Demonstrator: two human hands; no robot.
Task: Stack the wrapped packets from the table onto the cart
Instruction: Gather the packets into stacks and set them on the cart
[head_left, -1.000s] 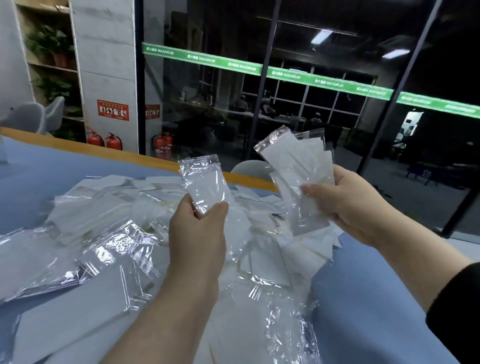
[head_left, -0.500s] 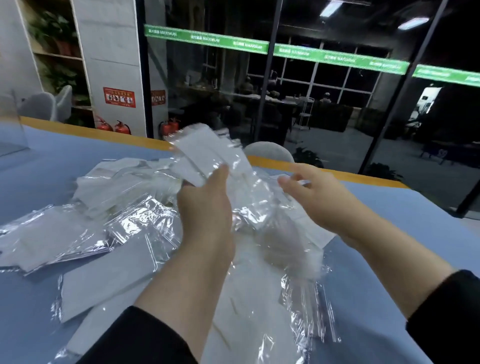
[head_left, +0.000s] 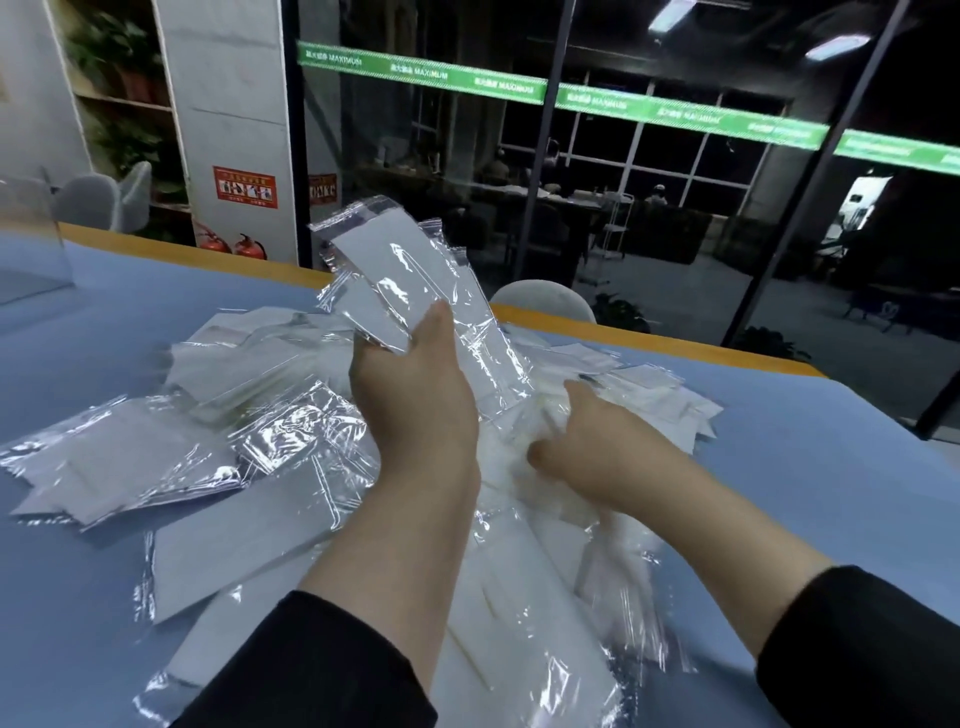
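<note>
several wrapped packets now sit together in the left hand (head_left: 415, 395), fanned up above the table (head_left: 810, 467) in one clear-film bundle (head_left: 410, 291). a second ago each hand carried its own share: the left pinched a single packet and the right held a small sheaf up at chest height. half a second ago the two were being brought together, and now the right hand's sheaf has gone over to the left, whose thumb and fingers clamp the bottom edges of the gathered lot.

the right hand (head_left: 597, 447) has dropped back into the heap (head_left: 218, 415) of loose packets, its forefinger stretched out over the white wrappers and the other fingers tucked down among them. the film there is blurred, so i cannot tell whether it has already caught hold of another packet or is only touching the pile.

as a judgement, this is the gathering step: the person collects packets one by one with the right hand and banks them in the left. the task is still early, since most packets lie spread over the blue table, some overlapping, some sliding toward the near edge. no cart shows in this view, so nothing can be said of what is stacked there. the slick film makes the held bundle liable to slip sideways as it grows.
</note>
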